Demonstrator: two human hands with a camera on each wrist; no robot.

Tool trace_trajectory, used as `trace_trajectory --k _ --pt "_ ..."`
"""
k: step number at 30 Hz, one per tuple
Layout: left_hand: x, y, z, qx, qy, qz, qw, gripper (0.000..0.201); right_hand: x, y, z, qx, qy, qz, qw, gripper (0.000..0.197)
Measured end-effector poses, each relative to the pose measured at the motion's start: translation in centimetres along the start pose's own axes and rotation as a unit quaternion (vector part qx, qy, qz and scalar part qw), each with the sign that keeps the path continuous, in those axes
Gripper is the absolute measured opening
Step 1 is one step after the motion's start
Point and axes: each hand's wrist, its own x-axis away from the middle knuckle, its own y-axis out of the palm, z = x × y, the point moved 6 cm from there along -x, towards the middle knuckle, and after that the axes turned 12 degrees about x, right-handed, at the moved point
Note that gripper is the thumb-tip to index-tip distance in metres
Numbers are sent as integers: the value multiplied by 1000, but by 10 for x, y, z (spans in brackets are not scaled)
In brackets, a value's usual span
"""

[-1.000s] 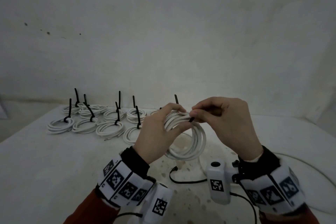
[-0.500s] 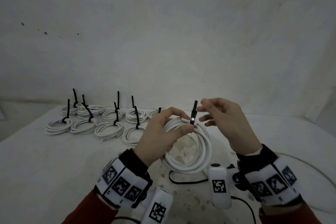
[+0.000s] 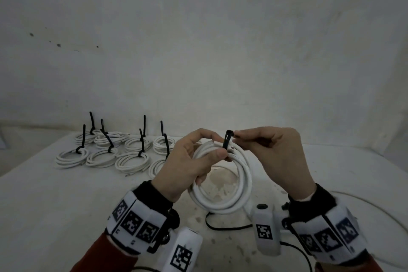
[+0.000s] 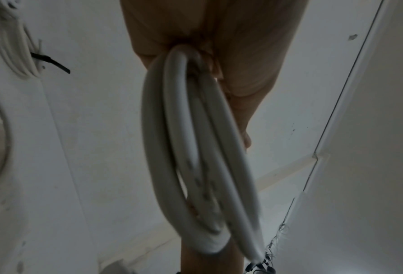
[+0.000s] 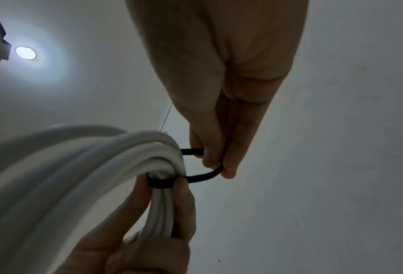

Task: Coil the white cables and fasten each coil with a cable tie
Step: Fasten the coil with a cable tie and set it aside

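Note:
A white cable coil [image 3: 240,183] hangs above the table in my left hand [image 3: 189,161], whose thumb and fingers pinch its top strands together. In the left wrist view the coil [image 4: 195,157] droops from those fingers. A black cable tie [image 3: 227,142] wraps the pinched strands and sticks up from them. My right hand [image 3: 265,150] pinches the tie's upper end between thumb and fingertips. In the right wrist view the tie [image 5: 202,176] loops from the bundle [image 5: 102,176] to the right fingertips [image 5: 219,163].
Several tied white coils [image 3: 114,152] with upright black tie tails lie at the back left of the white table [image 3: 44,205]. A thin black wire [image 3: 225,226] and a loose white cable [image 3: 362,203] lie near my wrists. A pale wall stands behind.
The right hand let go of the tie, leaving its tail upright, then came back and now pinches the tail's tip. The coil has sunk slightly in the left hand.

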Motion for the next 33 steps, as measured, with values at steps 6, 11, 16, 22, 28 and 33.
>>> trace_trajectory --k 6,11,16,22,28,33 --pt "2 3 -1 -14 -5 -6 1000 21 2 -1 -4 40 -19 7 999 25" --pt "3 6 -1 -8 -26 -20 999 19 3 -2 -8 38 -41 -11 998 22" --pt "2 3 1 -68 -24 -8 997 22 4 4 -6 -46 28 -65 996 20" --pt "1 0 0 -116 -19 4 993 17 5 8 -2 -103 91 -56 989 26" --pt "0 -2 1 -142 9 7 990 18 7 14 2 -175 146 -69 971 26" --pt "0 -1 0 -168 35 1 985 16 8 12 3 -197 166 -43 965 33"
